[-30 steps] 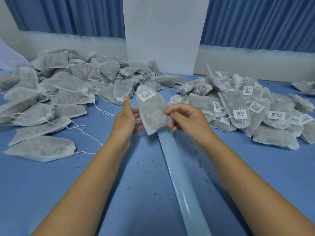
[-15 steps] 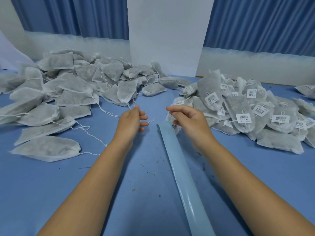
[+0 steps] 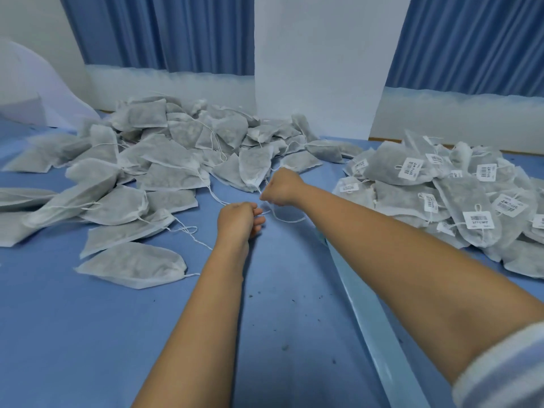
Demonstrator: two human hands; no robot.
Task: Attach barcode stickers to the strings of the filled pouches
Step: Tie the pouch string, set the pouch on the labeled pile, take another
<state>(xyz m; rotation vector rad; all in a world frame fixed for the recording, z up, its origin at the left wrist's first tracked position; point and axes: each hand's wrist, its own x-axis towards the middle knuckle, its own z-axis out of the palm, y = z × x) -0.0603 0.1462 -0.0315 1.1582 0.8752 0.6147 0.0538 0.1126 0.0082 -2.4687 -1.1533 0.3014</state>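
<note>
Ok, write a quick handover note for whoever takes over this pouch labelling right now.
Left hand: fingers curled, pinching a string.
Right hand: fisted at the mouth of an unlabelled pouch, apparently gripping the same string.
Unlabelled pile lies left on the table, labelled pile right; the blue backing strip runs under the right forearm.
Done: right pile carries barcodes.
Left: sticker this string, then work through the left pile.
</note>
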